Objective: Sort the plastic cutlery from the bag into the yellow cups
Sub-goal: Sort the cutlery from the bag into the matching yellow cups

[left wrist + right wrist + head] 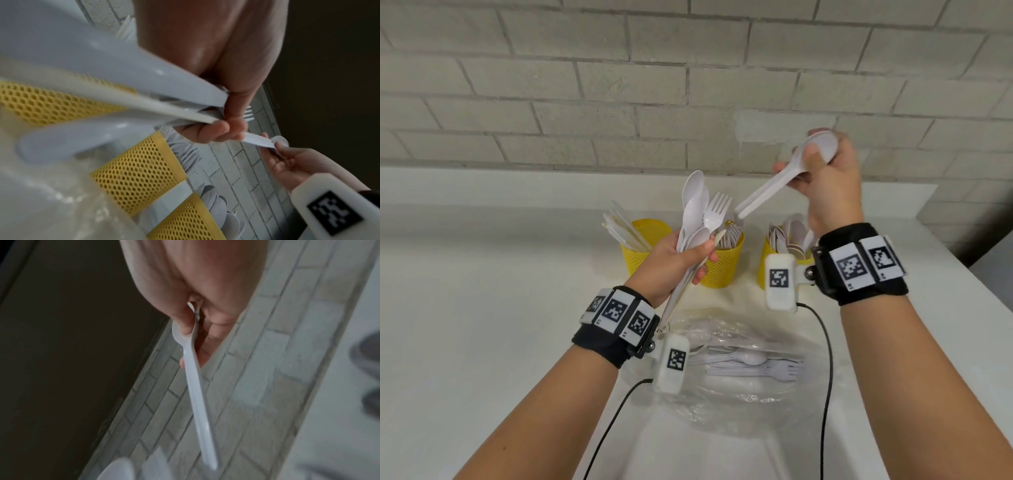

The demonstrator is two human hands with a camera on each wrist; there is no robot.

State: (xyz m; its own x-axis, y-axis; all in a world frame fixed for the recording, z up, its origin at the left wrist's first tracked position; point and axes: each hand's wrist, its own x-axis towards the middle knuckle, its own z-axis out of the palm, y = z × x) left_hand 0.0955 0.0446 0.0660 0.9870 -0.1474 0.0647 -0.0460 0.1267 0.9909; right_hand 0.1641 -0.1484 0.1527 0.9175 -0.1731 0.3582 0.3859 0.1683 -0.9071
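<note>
The left hand (pixel 674 263) grips a mixed bunch of cutlery (pixel 700 219) as stock, so the right hand (pixel 828 185) can pinch one spoon (pixel 784 180) by its bowl, handle down, probably for the spoon cup (pixel 768 263).

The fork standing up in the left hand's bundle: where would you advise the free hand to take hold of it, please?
Probably by the fork's neck just below the tines, pinched from above and from the right. Its head stands clear to the right of the spoon bowls, while its handle is buried in the left hand's grip.
</note>
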